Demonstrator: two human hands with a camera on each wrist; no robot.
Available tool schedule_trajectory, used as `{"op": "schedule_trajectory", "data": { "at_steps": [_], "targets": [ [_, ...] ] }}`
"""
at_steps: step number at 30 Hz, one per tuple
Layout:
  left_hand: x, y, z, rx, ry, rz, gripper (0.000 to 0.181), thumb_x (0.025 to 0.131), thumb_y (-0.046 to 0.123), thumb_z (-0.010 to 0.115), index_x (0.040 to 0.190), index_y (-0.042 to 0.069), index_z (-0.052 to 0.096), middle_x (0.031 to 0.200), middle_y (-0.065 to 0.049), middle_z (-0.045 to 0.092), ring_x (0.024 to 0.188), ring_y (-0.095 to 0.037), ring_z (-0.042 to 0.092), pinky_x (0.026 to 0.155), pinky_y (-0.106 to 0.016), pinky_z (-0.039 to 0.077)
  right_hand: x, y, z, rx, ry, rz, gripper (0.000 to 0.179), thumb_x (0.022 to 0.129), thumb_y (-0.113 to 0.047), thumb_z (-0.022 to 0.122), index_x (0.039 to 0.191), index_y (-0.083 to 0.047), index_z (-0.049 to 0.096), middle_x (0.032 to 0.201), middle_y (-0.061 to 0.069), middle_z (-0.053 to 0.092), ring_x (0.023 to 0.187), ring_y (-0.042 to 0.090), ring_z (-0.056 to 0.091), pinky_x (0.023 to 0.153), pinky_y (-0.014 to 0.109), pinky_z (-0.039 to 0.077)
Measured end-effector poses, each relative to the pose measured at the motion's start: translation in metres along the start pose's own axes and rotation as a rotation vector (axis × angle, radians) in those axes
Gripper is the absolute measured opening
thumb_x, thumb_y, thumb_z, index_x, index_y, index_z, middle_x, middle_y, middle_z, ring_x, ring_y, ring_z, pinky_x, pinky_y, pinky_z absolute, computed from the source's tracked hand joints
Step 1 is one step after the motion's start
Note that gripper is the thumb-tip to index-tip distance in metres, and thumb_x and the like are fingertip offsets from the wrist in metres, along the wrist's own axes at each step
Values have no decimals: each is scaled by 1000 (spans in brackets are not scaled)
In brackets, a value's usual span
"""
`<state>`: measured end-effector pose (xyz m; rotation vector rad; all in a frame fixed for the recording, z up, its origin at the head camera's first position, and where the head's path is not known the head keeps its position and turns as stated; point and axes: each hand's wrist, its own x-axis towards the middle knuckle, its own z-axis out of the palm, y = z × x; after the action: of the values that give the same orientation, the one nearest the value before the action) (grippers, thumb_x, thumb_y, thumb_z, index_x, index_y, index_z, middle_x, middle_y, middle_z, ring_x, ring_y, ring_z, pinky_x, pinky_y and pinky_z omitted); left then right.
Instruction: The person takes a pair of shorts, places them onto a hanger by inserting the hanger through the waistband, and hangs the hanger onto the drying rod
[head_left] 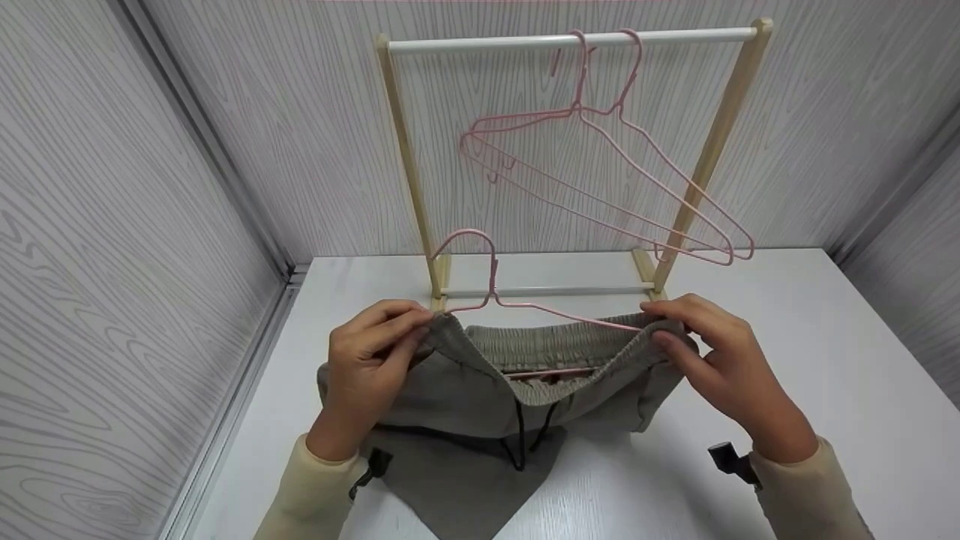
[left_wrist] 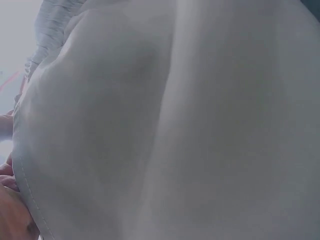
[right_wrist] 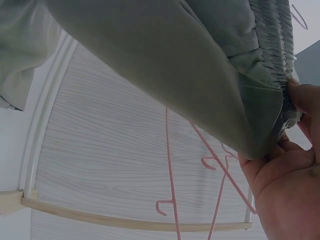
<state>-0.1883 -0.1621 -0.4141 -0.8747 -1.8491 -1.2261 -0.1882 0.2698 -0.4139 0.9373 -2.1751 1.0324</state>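
Grey-green drawstring shorts (head_left: 465,397) are held up by the waistband over the white table, with black cords hanging at the front. My left hand (head_left: 371,360) pinches the waistband's left end between thumb and fingers. At the right end, my right hand (head_left: 724,360) grips the waistband the same way, seen closer as a hand (right_wrist: 290,180) in the right wrist view. A pink hanger (head_left: 493,277) sits inside the waist opening, its hook and shoulders above the band, its lower bar partly hidden. Fabric of the shorts (left_wrist: 165,125) fills most of the left wrist view.
Behind stands a small rack with wooden legs (head_left: 405,150) and a white top rail (head_left: 480,45). Two more pink hangers (head_left: 600,124) hang from that rail. The white table (head_left: 810,360) is bounded by wood-grain panels (head_left: 112,262).
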Motion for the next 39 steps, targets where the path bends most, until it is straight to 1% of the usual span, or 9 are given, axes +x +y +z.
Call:
{"op": "schedule_trajectory", "data": {
  "at_steps": [6, 10, 14, 20, 25, 28, 32, 35, 39],
  "targets": [
    [-1, 1, 2, -5, 2, -3, 30, 92, -13, 79, 115, 6, 85, 111, -11, 79, 95, -19, 77, 80, -19, 60, 0, -3, 4, 1, 4, -3, 60, 84, 22, 78, 137, -6, 74, 110, 6, 76, 90, 7, 59, 78, 16, 47],
    [-2, 1, 3, -7, 6, 3, 30, 92, -14, 79, 114, 5, 85, 111, -11, 79, 95, -20, 77, 81, -19, 60, -1, -5, 6, -3, 13, -3, 67, 82, 22, 80, 143, -3, 71, 101, 4, 71, 83, 7, 53, 71, 19, 42],
    [-2, 3, 6, -18, 3, 4, 30, 93, -13, 78, 115, 6, 85, 112, -11, 79, 95, -20, 77, 81, -20, 60, -1, -6, 8, -12, 31, -6, 71, 79, 23, 82, 145, -1, 69, 95, 3, 67, 79, 8, 49, 65, 21, 40],
    [-2, 6, 12, -38, -6, 13, 34, 91, -16, 77, 115, 6, 85, 112, -11, 79, 92, -17, 75, 77, -20, 59, -1, -8, 13, -3, 39, -29, 71, 77, 23, 84, 142, 0, 70, 92, 3, 65, 74, 9, 46, 58, 19, 38],
    [-3, 8, 17, -22, -14, 29, 28, 94, -10, 78, 116, 6, 85, 112, -11, 79, 89, -20, 75, 76, -20, 59, -1, -9, 16, 1, 27, -59, 68, 76, 22, 85, 139, -1, 73, 92, 2, 66, 67, 8, 43, 56, 18, 38],
    [-2, 9, 20, -12, -22, 41, 28, 95, -9, 77, 116, 7, 85, 112, -10, 79, 88, -20, 75, 75, -21, 59, 0, -10, 17, -12, 20, -69, 66, 77, 21, 85, 137, -2, 74, 93, 2, 68, 64, 6, 41, 56, 17, 37],
    [-1, 11, 25, -7, -34, 53, 26, 97, -7, 76, 116, 9, 85, 112, -10, 79, 92, -21, 77, 79, -23, 61, 0, -13, 18, -32, 19, -74, 63, 78, 19, 85, 135, -4, 76, 92, 0, 68, 63, 6, 38, 57, 18, 36],
    [-1, 12, 28, -7, -40, 57, 25, 98, -6, 76, 117, 9, 85, 111, -10, 78, 94, -23, 78, 82, -25, 62, 1, -14, 20, -38, 18, -75, 61, 78, 18, 86, 134, -5, 77, 92, -1, 68, 64, 5, 39, 58, 18, 36],
    [-2, 13, 32, -7, -48, 64, 26, 97, -6, 77, 117, 9, 85, 112, -10, 78, 92, -22, 77, 79, -25, 62, 2, -17, 23, -29, 18, -82, 58, 78, 17, 86, 131, -5, 78, 92, -2, 69, 67, 4, 43, 60, 19, 37]
  ]
}}
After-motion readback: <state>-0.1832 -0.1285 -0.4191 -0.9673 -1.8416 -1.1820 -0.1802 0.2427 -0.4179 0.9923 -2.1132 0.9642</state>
